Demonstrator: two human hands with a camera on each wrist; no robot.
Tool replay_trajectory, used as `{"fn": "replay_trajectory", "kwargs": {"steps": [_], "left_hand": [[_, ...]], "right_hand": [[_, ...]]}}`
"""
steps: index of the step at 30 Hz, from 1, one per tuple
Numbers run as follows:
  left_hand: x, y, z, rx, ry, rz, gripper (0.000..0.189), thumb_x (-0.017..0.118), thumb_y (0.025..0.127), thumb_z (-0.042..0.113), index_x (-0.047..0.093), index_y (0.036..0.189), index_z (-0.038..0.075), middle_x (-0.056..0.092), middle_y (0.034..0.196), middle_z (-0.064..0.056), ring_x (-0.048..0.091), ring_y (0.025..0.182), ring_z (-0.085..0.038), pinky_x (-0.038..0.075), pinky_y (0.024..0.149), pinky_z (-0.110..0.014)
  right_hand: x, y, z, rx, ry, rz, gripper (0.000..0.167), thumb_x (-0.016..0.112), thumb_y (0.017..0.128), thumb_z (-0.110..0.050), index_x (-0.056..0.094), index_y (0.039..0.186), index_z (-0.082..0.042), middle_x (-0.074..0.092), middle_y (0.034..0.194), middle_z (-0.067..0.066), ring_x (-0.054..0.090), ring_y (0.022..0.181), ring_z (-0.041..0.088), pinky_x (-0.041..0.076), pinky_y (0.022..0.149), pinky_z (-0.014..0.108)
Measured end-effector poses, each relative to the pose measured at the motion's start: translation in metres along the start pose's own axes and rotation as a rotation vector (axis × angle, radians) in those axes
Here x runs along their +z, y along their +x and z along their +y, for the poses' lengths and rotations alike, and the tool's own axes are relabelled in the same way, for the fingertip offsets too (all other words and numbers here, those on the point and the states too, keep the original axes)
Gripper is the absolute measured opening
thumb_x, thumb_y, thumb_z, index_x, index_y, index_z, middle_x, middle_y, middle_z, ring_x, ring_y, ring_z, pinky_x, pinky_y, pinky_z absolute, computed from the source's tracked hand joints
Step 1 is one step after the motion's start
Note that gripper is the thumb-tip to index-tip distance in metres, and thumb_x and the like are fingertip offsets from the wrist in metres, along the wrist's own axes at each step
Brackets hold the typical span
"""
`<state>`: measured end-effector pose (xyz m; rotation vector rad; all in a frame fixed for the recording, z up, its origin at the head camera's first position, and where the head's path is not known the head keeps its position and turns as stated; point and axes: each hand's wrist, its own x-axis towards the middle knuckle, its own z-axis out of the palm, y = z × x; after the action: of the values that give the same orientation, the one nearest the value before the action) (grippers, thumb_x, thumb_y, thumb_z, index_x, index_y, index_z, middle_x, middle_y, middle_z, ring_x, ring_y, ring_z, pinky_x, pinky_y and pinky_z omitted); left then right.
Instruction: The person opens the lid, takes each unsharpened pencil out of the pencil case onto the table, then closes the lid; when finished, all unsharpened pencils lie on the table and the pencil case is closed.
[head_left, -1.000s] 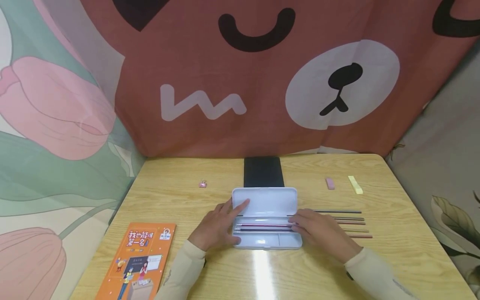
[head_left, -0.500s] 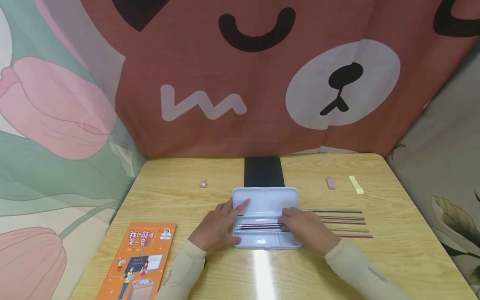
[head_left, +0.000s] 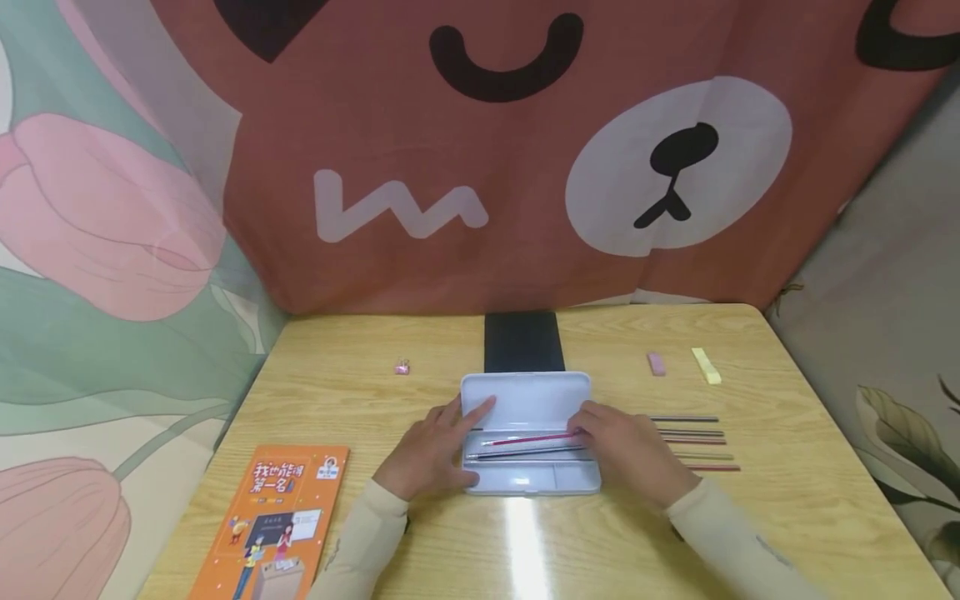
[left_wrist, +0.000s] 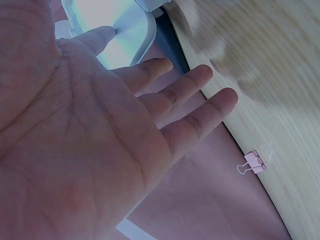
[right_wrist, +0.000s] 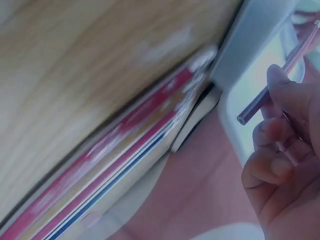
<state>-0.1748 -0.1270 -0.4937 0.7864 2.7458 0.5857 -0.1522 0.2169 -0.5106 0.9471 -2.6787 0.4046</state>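
White pencil case (head_left: 517,480) lies open mid-counter (head_left: 442,550). The right hand (head_left: 633,454) pinches a red pencil (head_left: 528,438) slanting over its tray, beside a dark pencil (head_left: 528,452); the left hand (head_left: 426,457) spreads its fingers at the left edge. Loose pencils (head_left: 693,432), partly hidden by the right hand, lie right. Behind: a black flat object (head_left: 523,342), pink binder clip (head_left: 402,367), lilac block (head_left: 656,364), yellow block (head_left: 705,365). Front left: orange book (head_left: 258,479).

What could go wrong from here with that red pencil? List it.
The right hand pinches the red pencil near one end, so its far end may swing and nudge a dark pencil lying in the case. The left hand touches the open lid; a hard push could shift the case.
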Motion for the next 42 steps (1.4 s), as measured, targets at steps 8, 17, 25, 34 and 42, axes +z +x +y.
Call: {"fn": "replay_trajectory", "kwargs": {"steps": [8,17,25,34,42], "left_hand": [[0.000,0.000,0.000,-0.007,0.003,-0.004,0.110,0.096,0.087,0.031,0.032,0.176,0.030,0.032,0.179,-0.019,0.047,0.152,-0.048,0.048,0.117,-0.065],[-0.001,-0.001,0.000,-0.008,-0.003,-0.002,0.109,0.096,0.087,0.031,0.032,0.176,0.030,0.032,0.179,-0.021,0.046,0.154,-0.048,0.046,0.119,-0.065],[-0.001,0.000,-0.001,-0.008,-0.011,-0.010,0.109,0.096,0.087,0.031,0.032,0.176,0.031,0.031,0.179,-0.020,0.045,0.154,-0.048,0.046,0.119,-0.066],[-0.002,0.000,0.000,-0.015,-0.012,-0.021,0.110,0.096,0.087,0.031,0.031,0.176,0.031,0.030,0.180,-0.021,0.044,0.156,-0.049,0.045,0.120,-0.066],[-0.001,0.000,-0.001,-0.016,-0.014,-0.018,0.110,0.096,0.087,0.032,0.031,0.176,0.032,0.029,0.180,-0.021,0.042,0.156,-0.049,0.044,0.121,-0.067]], "right_hand": [[-0.032,-0.028,0.057,0.171,-0.015,0.054,0.026,0.087,0.094,-0.010,0.077,0.109,-0.029,0.072,0.104,-0.017,0.066,0.084,0.000,0.056,0.065,0.033],[-0.057,-0.065,0.116,0.285,-0.046,0.028,0.026,0.087,0.093,-0.007,0.081,0.110,-0.027,0.076,0.103,-0.013,0.056,0.073,-0.004,0.048,0.060,0.027],[-0.052,-0.075,0.132,0.359,-0.048,-0.067,0.024,0.086,0.094,-0.006,0.083,0.109,-0.025,0.081,0.105,-0.007,0.072,0.082,0.012,0.057,0.065,0.038],[-0.045,-0.073,0.138,0.337,-0.053,-0.093,0.018,0.085,0.095,-0.008,0.083,0.108,-0.021,0.082,0.106,-0.004,0.078,0.088,0.021,0.062,0.072,0.049],[-0.042,-0.071,0.141,0.361,-0.022,-0.138,0.016,0.084,0.097,-0.012,0.082,0.109,-0.022,0.082,0.109,-0.003,0.079,0.096,0.026,0.063,0.079,0.055]]}}
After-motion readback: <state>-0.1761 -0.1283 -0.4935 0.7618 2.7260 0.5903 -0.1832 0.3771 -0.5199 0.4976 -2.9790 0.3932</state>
